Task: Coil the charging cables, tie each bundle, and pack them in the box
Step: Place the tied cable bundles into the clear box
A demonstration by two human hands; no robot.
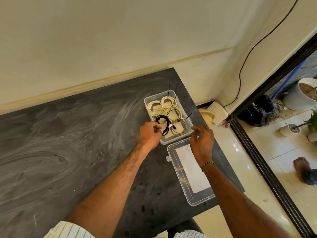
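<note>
A clear plastic box stands near the table's right edge. It holds several coiled cream cables, each tied with a black zip tie. My left hand hovers at the box's near left corner and pinches a coiled black cable over the box. My right hand hangs just right of the box's near corner, its fingers loosely curled and holding nothing. The box's clear lid lies flat on the table, partly under my right wrist.
The dark grey table stretches far to the left. Its right edge drops to a tiled floor with a black door track, plant pots and a bare foot. A dark wire hangs down the wall.
</note>
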